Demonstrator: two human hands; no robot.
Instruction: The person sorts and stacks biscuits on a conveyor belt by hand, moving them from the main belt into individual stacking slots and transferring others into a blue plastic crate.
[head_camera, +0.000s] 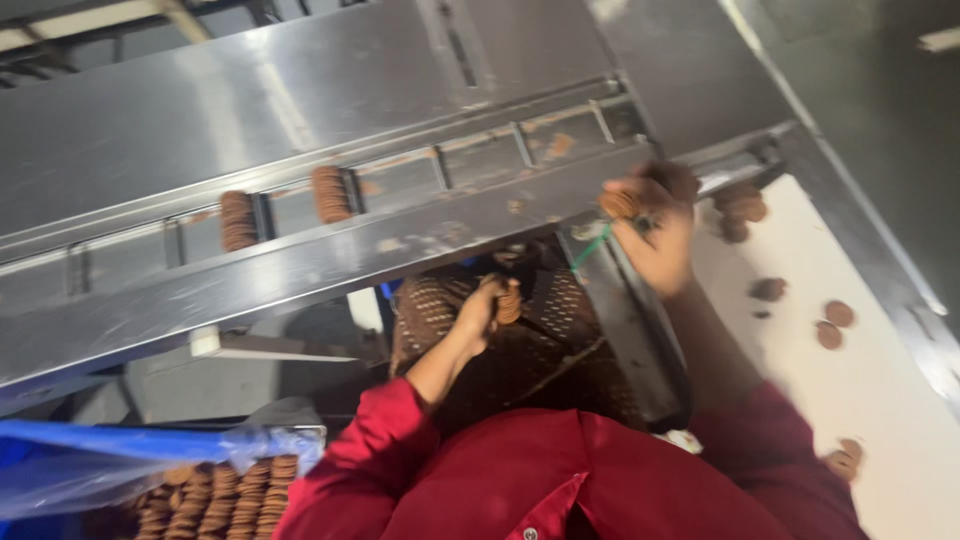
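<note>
one head-worn camera – tilted, close above the person's red sleeves – looks down at a steel conveyor (330, 255).

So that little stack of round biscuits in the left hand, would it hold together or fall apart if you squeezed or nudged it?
The stack of biscuits is probably loose: separate thin discs that only the left hand presses together. It would likely spill if the grip eased. The biscuits look brittle, and the stray biscuits lying flat on the white surface suggest they can slip away.
</note>
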